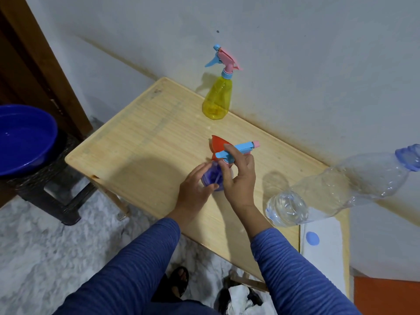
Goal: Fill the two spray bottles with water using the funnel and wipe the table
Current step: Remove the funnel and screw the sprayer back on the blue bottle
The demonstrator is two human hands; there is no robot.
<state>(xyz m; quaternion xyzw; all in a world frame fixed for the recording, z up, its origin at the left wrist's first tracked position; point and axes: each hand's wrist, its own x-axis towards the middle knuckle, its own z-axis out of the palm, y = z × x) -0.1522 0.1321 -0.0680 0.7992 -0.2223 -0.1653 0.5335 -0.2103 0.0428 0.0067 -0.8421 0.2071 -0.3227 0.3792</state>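
- Pale wall behind a light wooden desk, seen from above by a head-worn camera; speckled grey floor below, and both forearms in ribbed blue sleeves reach in from the bottom edge.
- Near the middle of the desk stands a purple spray bottle.
- Left hand holds the bottle's body, fingers curled against its side.
- Right hand grips the blue and pink trigger head at the bottle's neck; whether it is being screwed on or taken off cannot be told.
- An orange funnel sits just behind that bottle, partly hidden by the trigger head.
- A yellow spray bottle stands upright at the far edge of the desk, by the wall, its trigger head on.
- At the right, close to the camera, a large clear water bottle leans, uncapped; its blue cap lies on a white cloth at the near right corner.
- Off the desk to the left, a blue basin rests on a dark stool.
- Likely risks: twisting the head with a loose grip on the body could tip the purple bottle and spill water; the dip tube could catch the funnel and knock it over; an elbow could nudge the open water bottle.
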